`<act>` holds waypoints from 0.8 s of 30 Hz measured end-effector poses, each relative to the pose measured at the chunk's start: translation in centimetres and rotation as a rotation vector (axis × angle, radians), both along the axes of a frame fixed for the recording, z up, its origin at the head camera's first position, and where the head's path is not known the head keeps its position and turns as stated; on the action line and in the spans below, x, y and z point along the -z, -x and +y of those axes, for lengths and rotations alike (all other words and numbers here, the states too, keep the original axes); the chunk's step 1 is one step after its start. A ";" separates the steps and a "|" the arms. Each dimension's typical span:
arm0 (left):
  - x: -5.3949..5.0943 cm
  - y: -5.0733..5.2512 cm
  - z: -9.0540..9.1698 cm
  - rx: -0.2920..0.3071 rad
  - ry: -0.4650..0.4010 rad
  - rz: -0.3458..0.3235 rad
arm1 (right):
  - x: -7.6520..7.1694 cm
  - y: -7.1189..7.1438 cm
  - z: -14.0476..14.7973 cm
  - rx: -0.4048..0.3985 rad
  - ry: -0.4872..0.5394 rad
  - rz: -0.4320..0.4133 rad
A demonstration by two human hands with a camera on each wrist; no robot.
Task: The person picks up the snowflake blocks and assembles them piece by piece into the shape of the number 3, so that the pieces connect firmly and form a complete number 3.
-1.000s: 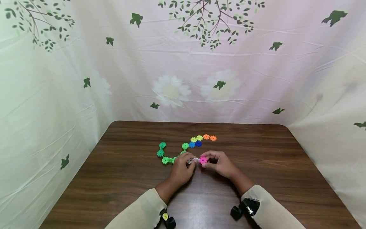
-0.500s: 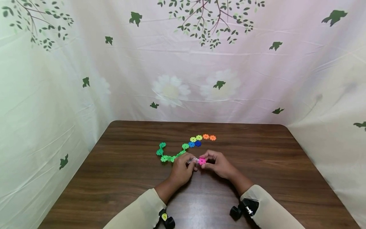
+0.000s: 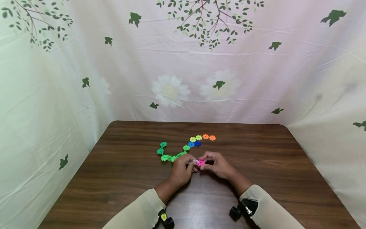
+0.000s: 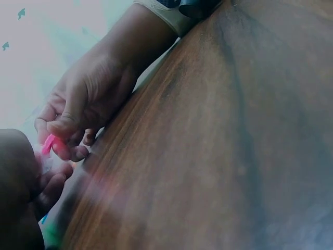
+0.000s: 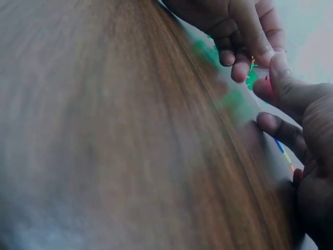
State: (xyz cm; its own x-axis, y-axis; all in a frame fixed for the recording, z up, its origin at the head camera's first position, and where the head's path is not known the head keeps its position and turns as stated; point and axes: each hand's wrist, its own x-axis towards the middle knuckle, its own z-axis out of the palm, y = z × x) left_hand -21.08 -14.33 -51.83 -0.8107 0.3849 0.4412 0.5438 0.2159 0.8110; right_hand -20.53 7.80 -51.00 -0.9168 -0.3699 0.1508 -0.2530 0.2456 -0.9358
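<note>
In the head view my right hand (image 3: 218, 165) pinches a pink flower-shaped interlocking disc (image 3: 201, 163) between thumb and fingers. My left hand (image 3: 180, 168) pinches a clear disc (image 3: 195, 161) right beside it, mostly hidden by the fingers. The two discs meet edge to edge; whether their slots are joined I cannot tell. A curved chain of green discs (image 3: 165, 157) lies just behind the left hand, which covers part of it. In the left wrist view the pink disc (image 4: 48, 144) shows edge-on at the right hand's fingertips.
Two blue discs (image 3: 194, 144) continue from the green chain's right end. Behind them lie yellow discs (image 3: 195, 138) and orange discs (image 3: 209, 137) in a row. The brown wooden table (image 3: 128, 190) ends at a printed curtain (image 3: 183, 63) at the back.
My right hand and the pink disc have moved slightly left, closer to my left hand. The green chain has shifted a little, its lower left part moving away from me.
</note>
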 end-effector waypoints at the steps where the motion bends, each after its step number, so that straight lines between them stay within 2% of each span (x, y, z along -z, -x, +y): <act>1: 0.0 0.0 0.0 0.001 0.001 -0.005 | 0.0 0.0 0.0 -0.004 0.001 0.000; 7: -0.2 -0.1 -0.1 -0.024 0.058 0.016 | 0.0 0.2 0.0 0.005 -0.026 -0.004; 9: -0.3 -0.1 -0.1 -0.046 0.090 0.047 | 0.1 0.2 0.0 0.013 -0.043 -0.002; 14: -0.3 -0.1 -0.2 -0.133 0.145 0.177 | 0.0 0.2 0.1 0.037 -0.104 0.006; 16: -0.2 0.0 -0.2 -0.155 0.155 0.205 | 0.0 0.2 0.2 0.046 -0.122 0.009; 24: -0.4 -0.2 -0.4 -0.138 0.200 0.160 | 0.2 0.4 0.6 0.042 -0.138 0.021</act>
State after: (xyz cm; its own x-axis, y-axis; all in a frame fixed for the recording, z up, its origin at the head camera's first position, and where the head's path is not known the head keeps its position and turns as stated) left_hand -20.87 -14.70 -51.46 -0.7874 0.3683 0.4944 0.6161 0.4435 0.6509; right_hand -20.92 8.35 -51.18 -0.9290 -0.3499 0.1207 -0.2591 0.3819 -0.8872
